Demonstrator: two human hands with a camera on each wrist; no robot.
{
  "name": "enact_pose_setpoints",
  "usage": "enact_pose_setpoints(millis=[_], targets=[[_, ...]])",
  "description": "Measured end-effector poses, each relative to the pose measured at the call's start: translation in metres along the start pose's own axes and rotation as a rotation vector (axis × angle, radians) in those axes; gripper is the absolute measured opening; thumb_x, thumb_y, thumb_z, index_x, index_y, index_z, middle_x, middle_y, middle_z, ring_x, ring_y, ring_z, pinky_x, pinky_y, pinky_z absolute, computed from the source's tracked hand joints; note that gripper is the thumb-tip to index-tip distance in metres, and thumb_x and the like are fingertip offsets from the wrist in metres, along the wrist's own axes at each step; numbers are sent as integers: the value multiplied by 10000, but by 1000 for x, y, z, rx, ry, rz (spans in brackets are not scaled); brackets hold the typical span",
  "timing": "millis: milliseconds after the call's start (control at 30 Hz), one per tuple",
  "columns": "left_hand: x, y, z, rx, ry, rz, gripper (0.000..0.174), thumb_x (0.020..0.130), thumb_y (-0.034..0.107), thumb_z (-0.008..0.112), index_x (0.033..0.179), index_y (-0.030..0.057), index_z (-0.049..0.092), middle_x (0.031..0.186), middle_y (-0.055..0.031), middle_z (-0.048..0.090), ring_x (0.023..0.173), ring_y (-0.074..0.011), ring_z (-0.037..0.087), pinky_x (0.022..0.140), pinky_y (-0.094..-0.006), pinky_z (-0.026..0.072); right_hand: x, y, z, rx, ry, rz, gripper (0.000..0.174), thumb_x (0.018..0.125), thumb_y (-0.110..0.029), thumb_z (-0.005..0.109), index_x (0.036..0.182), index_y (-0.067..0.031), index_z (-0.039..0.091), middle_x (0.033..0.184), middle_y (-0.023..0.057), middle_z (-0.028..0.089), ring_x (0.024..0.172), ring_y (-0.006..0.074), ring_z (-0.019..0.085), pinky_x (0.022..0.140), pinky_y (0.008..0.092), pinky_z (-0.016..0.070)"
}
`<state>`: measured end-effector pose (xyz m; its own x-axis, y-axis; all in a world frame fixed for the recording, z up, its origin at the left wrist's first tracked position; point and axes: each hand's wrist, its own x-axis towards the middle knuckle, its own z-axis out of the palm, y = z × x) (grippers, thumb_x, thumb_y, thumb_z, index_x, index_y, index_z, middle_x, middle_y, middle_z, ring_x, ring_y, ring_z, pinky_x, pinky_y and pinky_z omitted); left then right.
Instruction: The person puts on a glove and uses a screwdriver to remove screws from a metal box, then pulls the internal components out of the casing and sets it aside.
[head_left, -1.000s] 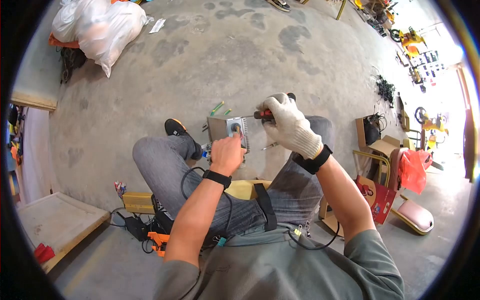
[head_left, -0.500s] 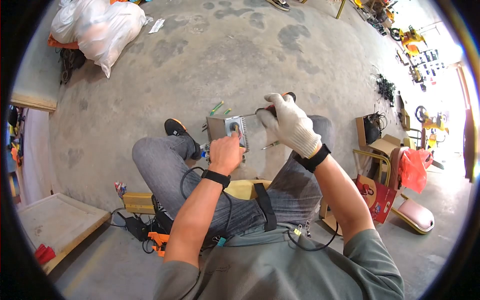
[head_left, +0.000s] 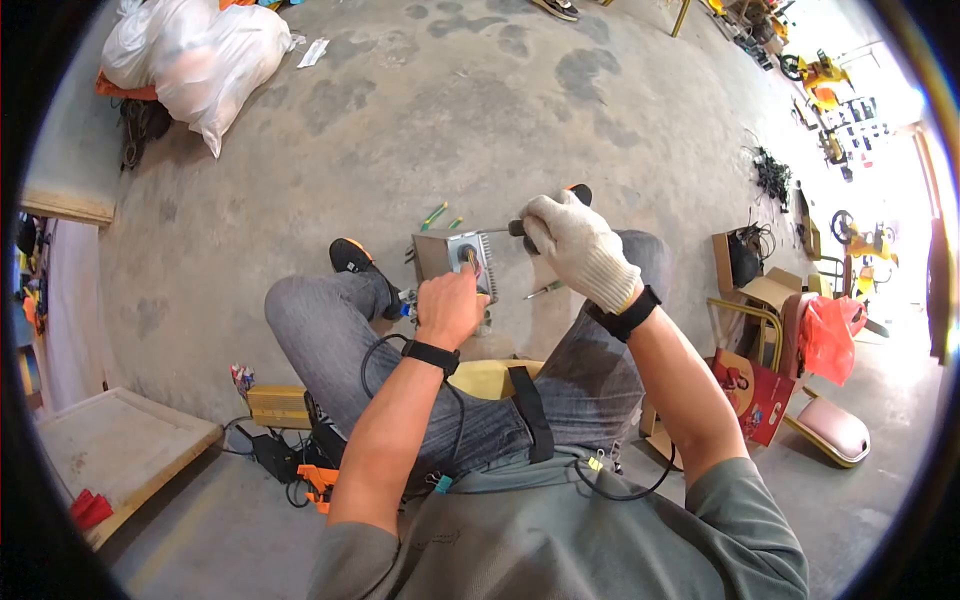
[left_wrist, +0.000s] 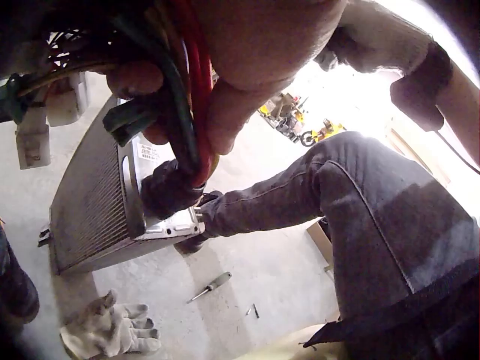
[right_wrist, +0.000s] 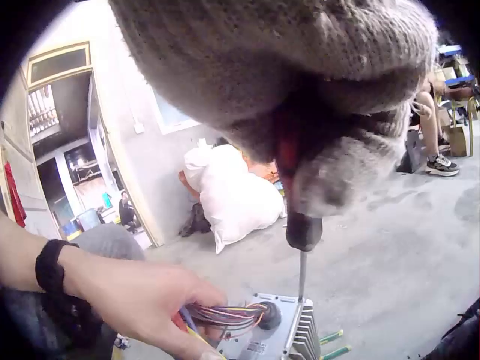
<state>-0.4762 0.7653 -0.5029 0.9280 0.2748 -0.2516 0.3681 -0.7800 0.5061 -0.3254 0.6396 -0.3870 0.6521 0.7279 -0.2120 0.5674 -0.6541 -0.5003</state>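
A grey metal box (head_left: 437, 258) with cooling fins stands on the floor between the person's legs. The bare left hand (head_left: 450, 308) grips a bundle of coloured wires (right_wrist: 236, 316), which comes out of a black round grommet (left_wrist: 171, 189) on the box's face. In a white knitted glove, the right hand (head_left: 580, 250) holds a screwdriver (right_wrist: 304, 231) by its red and black handle, the fingers curled round it. The screwdriver's shaft reaches the box's corner beside the fins; its tip is hidden there. White connectors (left_wrist: 34, 142) hang beside the left hand.
On the floor near the box lie another screwdriver (left_wrist: 213, 286), an empty glove (left_wrist: 109, 328) and green-yellow pieces (head_left: 434, 214). White bags (head_left: 225, 75) sit at the far left. A chair, cartons and a red bag (head_left: 830, 338) stand to the right.
The right hand's fingers loosened around the screwdriver handle, then closed round it again with the hand turned. The left hand has stayed in place on the wires.
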Motion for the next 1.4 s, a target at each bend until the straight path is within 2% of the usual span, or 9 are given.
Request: enact_pose_setpoints(millis=[200, 300, 600, 700, 900, 1033, 1100, 1333, 1400], targets=[[-1, -1, -1, -5, 15, -4, 393, 790, 296, 782, 985, -10, 630, 810, -193, 707, 777, -380, 695, 694, -480, 530, -4, 10, 13, -56, 309, -288, 235, 938, -195, 603, 1128, -58, 619, 976, 190, 617, 923, 410, 638, 816, 453, 522], [0, -1, 0, -8, 21, -3, 390, 789, 294, 783, 976, -10, 627, 808, -193, 706, 774, -380, 694, 693, -481, 529, -1, 2, 9, 62, 100, 109, 262, 879, -97, 636, 1137, -66, 606, 1049, 180, 602, 1027, 413, 586, 894, 466, 493], [0, -3, -2, -7, 26, -8, 392, 792, 305, 781, 968, -8, 624, 797, -189, 704, 770, -380, 693, 682, -487, 524, -1, 9, 16, -80, 335, -343, 247, 925, -165, 613, 1149, -64, 610, 1007, 199, 634, 944, 401, 639, 829, 444, 517], [0, -3, 0, -6, 28, -8, 395, 790, 311, 782, 968, -4, 626, 802, -186, 705, 768, -379, 692, 680, -488, 522, -2, -3, 9, 59, 146, 30, 299, 842, -61, 653, 1138, -80, 614, 1058, 180, 610, 1039, 383, 597, 875, 439, 503], [-2, -5, 0, -26, 37, -18, 388, 787, 300, 783, 985, 3, 632, 804, -183, 706, 782, -375, 692, 681, -489, 518, 3, 13, 11, -84, 223, -358, 329, 900, -204, 657, 1199, -82, 597, 1014, 214, 626, 953, 394, 642, 804, 448, 530], [-2, -3, -1, -32, 43, -10, 383, 790, 294, 780, 987, -1, 634, 802, -184, 707, 777, -373, 694, 675, -485, 519, -3, 1, 12, -43, 293, -305, 305, 932, -217, 626, 1205, -84, 596, 998, 202, 633, 921, 401, 648, 800, 453, 531], [-2, -2, -2, -40, 17, -27, 389, 803, 310, 769, 993, 0, 632, 817, -193, 705, 789, -382, 692, 690, -491, 522, -2, -4, 11, -12, 206, -2, 297, 909, -142, 628, 1200, -89, 597, 996, 184, 622, 965, 388, 636, 821, 441, 529], [0, -4, -1, -40, -25, -34, 400, 815, 334, 761, 1001, 3, 632, 834, -198, 706, 795, -384, 694, 693, -492, 530, 1, 6, 10, -83, 270, -348, 239, 897, -145, 639, 1128, -83, 636, 1037, 200, 630, 940, 393, 639, 784, 458, 528], [0, -3, -2, -38, -17, -31, 402, 814, 335, 763, 998, 3, 632, 830, -197, 706, 794, -384, 693, 694, -492, 530, -3, -5, 9, -29, 269, -227, 215, 894, -125, 634, 1104, -82, 645, 1039, 197, 623, 921, 393, 633, 784, 450, 526]])
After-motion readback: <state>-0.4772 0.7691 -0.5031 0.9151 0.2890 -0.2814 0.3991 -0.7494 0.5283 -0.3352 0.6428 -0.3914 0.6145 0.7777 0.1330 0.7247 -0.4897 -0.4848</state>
